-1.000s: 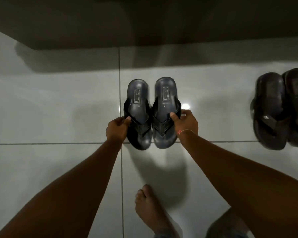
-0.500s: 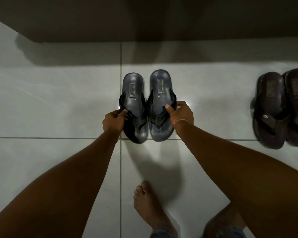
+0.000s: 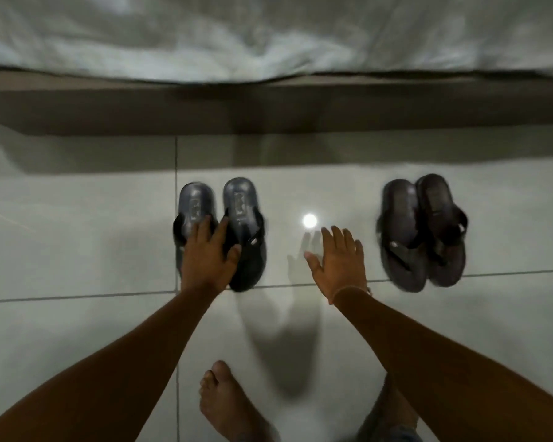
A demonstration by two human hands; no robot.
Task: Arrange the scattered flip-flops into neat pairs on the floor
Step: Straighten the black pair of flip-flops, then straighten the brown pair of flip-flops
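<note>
A pair of dark blue flip-flops (image 3: 240,212) lies side by side on the white tile floor, heels pointing away from me. My left hand (image 3: 209,256) is spread flat above the left one of the pair, fingers apart, hiding its strap; whether it touches the sandal I cannot tell. My right hand (image 3: 339,263) hovers open over bare floor between the two pairs, holding nothing. To the right, a pair of dark brown flip-flops (image 3: 423,231) lies together, the right one slightly overlapping the left.
A bed frame's dark wooden side (image 3: 268,103) runs across the top, with rumpled white bedding (image 3: 237,36) above it. My bare foot (image 3: 227,406) stands on the tiles near the bottom. A bright light reflection (image 3: 309,221) shines on the floor.
Both hands have let go of the blue flip-flops. My right hand moved right onto open floor, and my left spread flat over the left sandal. The view tilted up, showing the bed.
</note>
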